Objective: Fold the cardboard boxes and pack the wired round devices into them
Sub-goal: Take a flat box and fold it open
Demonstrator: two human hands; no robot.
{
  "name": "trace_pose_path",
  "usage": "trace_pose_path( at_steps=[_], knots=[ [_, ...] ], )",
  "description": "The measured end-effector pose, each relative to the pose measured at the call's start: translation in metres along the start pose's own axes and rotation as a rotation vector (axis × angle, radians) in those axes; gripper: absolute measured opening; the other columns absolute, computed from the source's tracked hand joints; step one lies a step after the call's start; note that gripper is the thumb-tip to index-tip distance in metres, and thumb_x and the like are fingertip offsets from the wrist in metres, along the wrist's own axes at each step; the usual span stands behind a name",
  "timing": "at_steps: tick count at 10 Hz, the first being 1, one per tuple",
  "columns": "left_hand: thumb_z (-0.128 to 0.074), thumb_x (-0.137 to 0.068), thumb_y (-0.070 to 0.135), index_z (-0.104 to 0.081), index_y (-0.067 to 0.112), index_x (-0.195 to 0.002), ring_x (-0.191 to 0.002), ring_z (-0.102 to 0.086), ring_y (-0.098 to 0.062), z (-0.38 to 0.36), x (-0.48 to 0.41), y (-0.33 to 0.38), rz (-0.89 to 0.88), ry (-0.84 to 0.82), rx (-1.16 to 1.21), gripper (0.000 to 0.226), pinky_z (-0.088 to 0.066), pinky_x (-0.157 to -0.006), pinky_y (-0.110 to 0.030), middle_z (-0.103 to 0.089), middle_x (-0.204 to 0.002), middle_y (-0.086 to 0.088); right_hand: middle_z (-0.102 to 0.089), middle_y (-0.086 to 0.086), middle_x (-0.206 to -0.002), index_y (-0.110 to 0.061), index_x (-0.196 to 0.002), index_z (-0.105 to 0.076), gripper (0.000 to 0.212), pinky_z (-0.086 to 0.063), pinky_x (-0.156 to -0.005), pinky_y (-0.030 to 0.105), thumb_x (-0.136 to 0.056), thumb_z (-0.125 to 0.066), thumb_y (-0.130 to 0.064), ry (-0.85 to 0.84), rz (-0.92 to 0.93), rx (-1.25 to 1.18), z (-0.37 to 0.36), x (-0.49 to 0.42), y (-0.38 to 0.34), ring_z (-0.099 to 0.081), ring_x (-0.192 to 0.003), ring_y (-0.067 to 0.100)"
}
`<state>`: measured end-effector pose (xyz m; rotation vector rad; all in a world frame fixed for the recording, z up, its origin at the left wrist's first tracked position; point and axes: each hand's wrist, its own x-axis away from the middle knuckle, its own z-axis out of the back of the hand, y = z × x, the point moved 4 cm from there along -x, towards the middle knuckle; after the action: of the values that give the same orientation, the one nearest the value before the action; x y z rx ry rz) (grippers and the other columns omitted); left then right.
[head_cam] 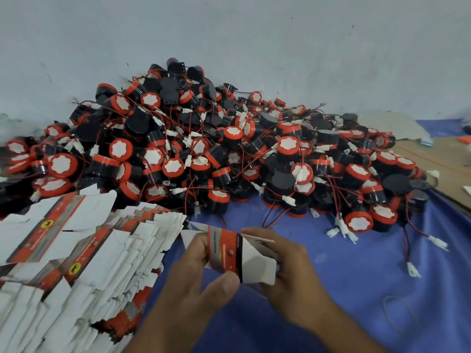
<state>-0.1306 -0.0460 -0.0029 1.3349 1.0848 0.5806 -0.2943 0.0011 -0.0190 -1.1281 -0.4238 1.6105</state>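
A small red, grey and white cardboard box [229, 250] is held between both hands above the blue cloth, partly opened, with white flaps sticking out on its right and left. My left hand [196, 278] grips its left side, thumb pressed on the lower front edge. My right hand [288, 268] holds the right side, fingers curled round the white flaps. Behind them lies a big heap of round black and red wired devices [229, 154] with white connectors, piled against the wall.
A thick stack of flat unfolded boxes [71, 263] fills the lower left. The blue cloth [356, 289] spreads under the hands and to the right. Loose devices with trailing wires [359, 222] lie right of the hands. A brown board [443, 161] borders the far right.
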Motion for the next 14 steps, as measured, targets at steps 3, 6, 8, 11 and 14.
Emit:
trace_pose_path(
  at_steps=[3, 6, 8, 11, 14],
  knots=[
    [-0.055, -0.071, 0.069, -0.057, 0.032, -0.107, -0.119, -0.049, -0.015, -0.006, 0.020, 0.003, 0.071, 0.276, -0.281, 0.051, -0.043, -0.100, -0.038, -0.052, -0.121, 0.007, -0.074, -0.026, -0.092, -0.028, -0.110, -0.073, 0.040, -0.058, -0.076, 0.021, -0.091, -0.064, 0.005, 0.282, -0.064, -0.060, -0.015, -0.001, 0.013, -0.070, -0.088, -0.002],
    [-0.073, -0.063, 0.065, -0.019, 0.054, -0.142, -0.147, -0.010, -0.006, -0.003, 0.018, 0.000, -0.062, 0.170, -0.547, 0.096, -0.033, -0.107, -0.038, 0.001, -0.157, 0.027, -0.076, -0.008, -0.106, -0.031, -0.111, -0.068, 0.040, -0.063, -0.075, 0.027, -0.098, -0.057, 0.004, 0.131, -0.171, -0.473, -0.026, -0.002, -0.003, -0.074, -0.101, 0.011],
    [-0.044, -0.060, 0.091, -0.005, 0.050, -0.146, -0.141, 0.032, -0.006, -0.002, 0.018, -0.001, -0.081, 0.044, -1.036, 0.103, 0.017, -0.111, -0.052, 0.009, -0.155, 0.030, -0.073, 0.008, -0.122, -0.030, -0.122, -0.065, 0.034, -0.058, -0.088, 0.059, -0.090, -0.063, -0.019, -0.021, -0.286, -0.730, -0.019, -0.001, 0.008, -0.071, -0.111, 0.032],
    [-0.070, -0.053, 0.077, -0.041, 0.033, -0.111, -0.127, -0.032, -0.005, -0.013, 0.017, 0.003, -0.029, -0.017, -0.765, 0.078, -0.044, -0.095, -0.029, -0.025, -0.125, 0.027, -0.074, 0.006, -0.121, -0.032, -0.119, -0.070, 0.038, -0.054, -0.096, 0.058, -0.083, -0.065, -0.022, -0.103, -0.333, -0.754, -0.015, 0.000, 0.011, -0.070, -0.113, 0.030],
    [-0.087, -0.055, 0.040, -0.053, 0.018, -0.113, -0.085, -0.070, -0.011, -0.013, 0.016, -0.007, 0.225, -0.187, -0.202, 0.070, -0.055, -0.067, -0.022, -0.071, -0.096, 0.004, -0.065, 0.013, -0.135, -0.034, -0.134, -0.061, 0.074, -0.048, -0.097, 0.052, -0.070, -0.061, 0.003, -0.216, -0.383, -1.061, 0.005, -0.014, 0.007, -0.058, -0.123, 0.044]
  ],
)
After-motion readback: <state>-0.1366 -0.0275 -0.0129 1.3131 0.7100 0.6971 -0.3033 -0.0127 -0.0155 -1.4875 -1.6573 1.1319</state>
